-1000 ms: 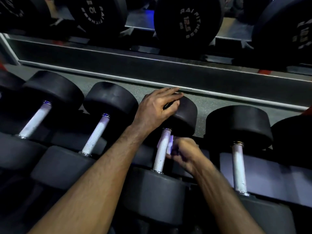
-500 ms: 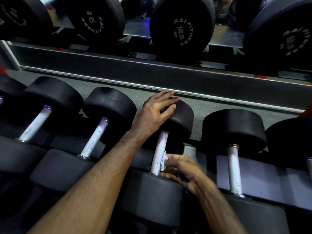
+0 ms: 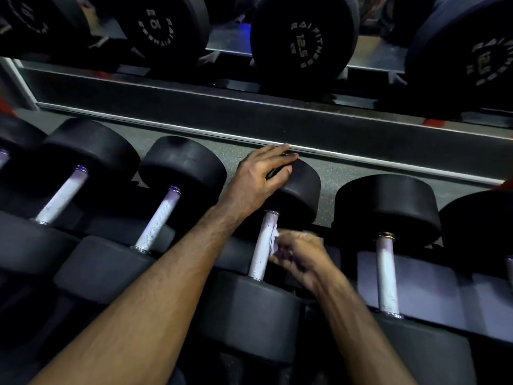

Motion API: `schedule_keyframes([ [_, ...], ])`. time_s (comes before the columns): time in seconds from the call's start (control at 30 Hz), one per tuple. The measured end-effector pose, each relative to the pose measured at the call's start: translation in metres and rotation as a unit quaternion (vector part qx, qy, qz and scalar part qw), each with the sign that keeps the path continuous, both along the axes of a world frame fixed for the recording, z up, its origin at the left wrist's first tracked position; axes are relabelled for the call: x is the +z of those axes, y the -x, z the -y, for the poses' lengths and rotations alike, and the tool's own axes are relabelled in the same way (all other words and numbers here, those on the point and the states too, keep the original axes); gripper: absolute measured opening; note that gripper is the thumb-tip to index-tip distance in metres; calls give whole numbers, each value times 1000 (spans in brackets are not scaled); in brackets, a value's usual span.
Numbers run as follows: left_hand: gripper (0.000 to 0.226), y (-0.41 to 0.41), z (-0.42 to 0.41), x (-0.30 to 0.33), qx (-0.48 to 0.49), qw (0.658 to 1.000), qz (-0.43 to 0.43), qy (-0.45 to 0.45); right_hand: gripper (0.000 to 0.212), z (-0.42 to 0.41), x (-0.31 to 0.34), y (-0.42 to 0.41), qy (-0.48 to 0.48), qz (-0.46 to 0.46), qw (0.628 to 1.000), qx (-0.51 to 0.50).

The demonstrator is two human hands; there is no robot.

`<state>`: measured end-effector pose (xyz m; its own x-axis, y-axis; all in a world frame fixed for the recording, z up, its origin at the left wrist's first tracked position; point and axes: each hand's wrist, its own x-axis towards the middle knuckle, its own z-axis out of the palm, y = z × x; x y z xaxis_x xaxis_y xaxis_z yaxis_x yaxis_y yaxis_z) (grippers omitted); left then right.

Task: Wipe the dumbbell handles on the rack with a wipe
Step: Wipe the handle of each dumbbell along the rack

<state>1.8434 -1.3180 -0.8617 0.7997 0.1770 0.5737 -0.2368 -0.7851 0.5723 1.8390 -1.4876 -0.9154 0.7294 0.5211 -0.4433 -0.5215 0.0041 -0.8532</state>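
Right hand (image 3: 301, 257) has its fingers curled in, pinching a small white wipe (image 3: 273, 243) against the right side of the middle dumbbell's handle (image 3: 262, 245), about halfway along the knurled bar; it's motion-blurred so I can't tell exactly how the fingertips sit. Left hand (image 3: 261, 176) lies flat with fingers straight and mostly together on top of that dumbbell's far head (image 3: 299, 190), bracing it. Honestly the way to do this well is to wrap the wipe further around the bar rather than just rubbing one side, run it collar to collar, and let the bracing hand stop the weight rolling in its cradle. Handles either side, the left neighbour's handle (image 3: 158, 220) and the right neighbour's handle (image 3: 387, 273), sit bare in the same row. Up on the upper shelf, the 12.5 plate (image 3: 305, 37) reads "RAI FITNESS" with 12.5, and the 10 plate (image 3: 158, 26) shows a 10 with the same kind of lettering, upside down from here.
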Motion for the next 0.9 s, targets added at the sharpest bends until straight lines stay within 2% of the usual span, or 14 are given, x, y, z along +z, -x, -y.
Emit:
schedule_keyframes([
  [0.07, 41, 0, -1, 2, -1, 1000, -8, -1, 29, -12, 5, -6, -8, 16, 999, -43],
  [0.1, 42, 0, -2, 2, -1, 1000, -7, -1, 28, -10, 6, -2, 3, 19, 999, -34],
  [0.2, 41, 0, -1, 2, 1, 1000, 0, -1, 26, 17, 6, 20, 58, -10, 995, 75],
  [0.27, 40, 0, 1, 0, 8, 1000, 6, -1, 25, 27, 5, 27, 42, -45, 992, 112],
  [0.4, 40, 2, 2, 3, 6, 1000, -2, -2, 28, 0, 8, 3, -7, -21, 1000, -3],
  [0.47, 41, 2, 1, 5, 2, 1000, -12, -11, 29, -7, 7, 1, 1, -1, 1000, -13],
  [0.63, 44, 1, -1, 3, 6, 1000, -19, -22, 28, 21, 0, 21, 60, -17, 984, 165],
  [0.7, 44, 1, -1, 3, 7, 1000, -15, -23, 28, 9, 1, 9, 25, -26, 991, 131],
  [0.8, 42, -1, -1, 2, -1, 1000, -10, -18, 27, -13, 7, -7, -10, -11, 1000, 13],
  [0.83, 42, -1, -2, 1, -2, 1000, -7, -16, 25, -13, 8, -5, -5, -5, 1000, -1],
  [0.9, 43, -2, -4, 1, 0, 1000, -9, -15, 22, 2, 3, 6, 28, 11, 999, 35],
])
